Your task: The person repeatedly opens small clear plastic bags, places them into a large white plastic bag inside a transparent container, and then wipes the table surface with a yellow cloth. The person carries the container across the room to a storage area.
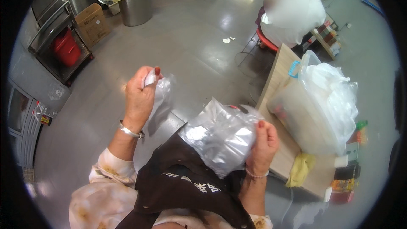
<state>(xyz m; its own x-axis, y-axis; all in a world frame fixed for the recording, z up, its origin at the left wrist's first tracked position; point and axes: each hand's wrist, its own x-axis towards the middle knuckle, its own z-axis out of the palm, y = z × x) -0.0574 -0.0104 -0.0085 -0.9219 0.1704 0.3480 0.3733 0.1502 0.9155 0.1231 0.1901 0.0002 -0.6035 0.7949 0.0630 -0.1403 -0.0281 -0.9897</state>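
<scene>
Pinched in my left hand (pixel 141 93) is the top of a thin clear plastic bag (pixel 162 93), with a small white piece between thumb and fingers. The bag hangs down from the hand over the floor. My right hand (pixel 263 146) grips the edge of a stack of clear, shiny plastic bags (pixel 219 133). That stack lies in front of my dark apron (pixel 187 178), which bears writing. The fingers beneath the stack are partly hidden. A gap separates the two hands.
To the right, a wooden table (pixel 270 76) carries a translucent plastic bin (pixel 299 121) full of white bags (pixel 330 92) and a yellow cloth (pixel 300 168). A person in white (pixel 292 12) sits beyond it. A steel pot (pixel 136 9), cardboard box (pixel 92 24) and red bucket (pixel 66 47) stand left.
</scene>
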